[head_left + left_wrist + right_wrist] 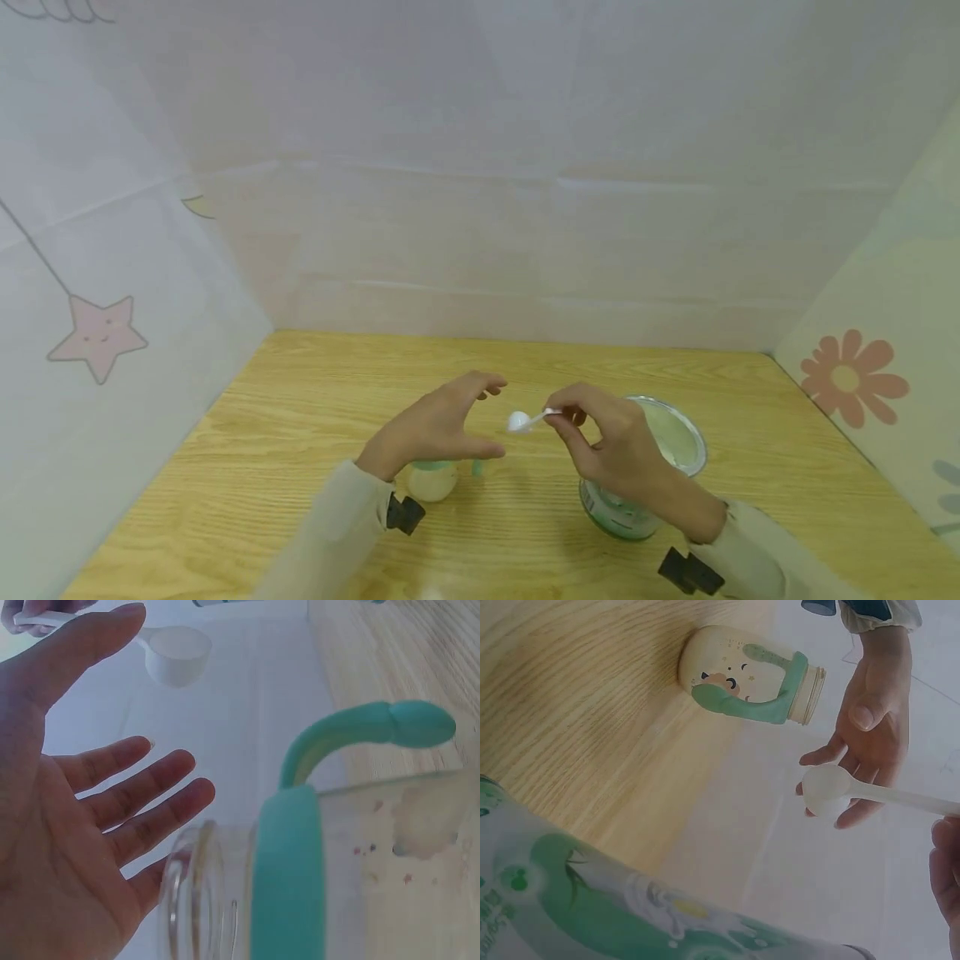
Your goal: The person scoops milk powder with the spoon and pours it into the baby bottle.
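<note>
In the head view my right hand (pixel 618 442) pinches the handle of a white measuring scoop (pixel 519 422) between thumb and fingertips. The right wrist view shows the scoop's rounded bowl (pixel 827 790) pointing toward my left hand (pixel 877 720). With thumb and fingers spread, my left hand (pixel 442 423) hovers above a baby bottle (pixel 432 485) and holds nothing. That bottle (pixel 739 671) is clear, lidless and upright, with a green handled collar (pixel 289 877) and a printed animal face. Below my right hand stands an opened milk powder can (pixel 618 521), partly hidden by that hand.
All of this is on a wood-grain table (pixel 315 400). Pale cloth walls (pixel 465 233) enclose its back and both sides, printed with a pink star (pixel 99 337) and a red flower (pixel 853 379). The can's silver rim (pixel 701 454) lies right of my right hand.
</note>
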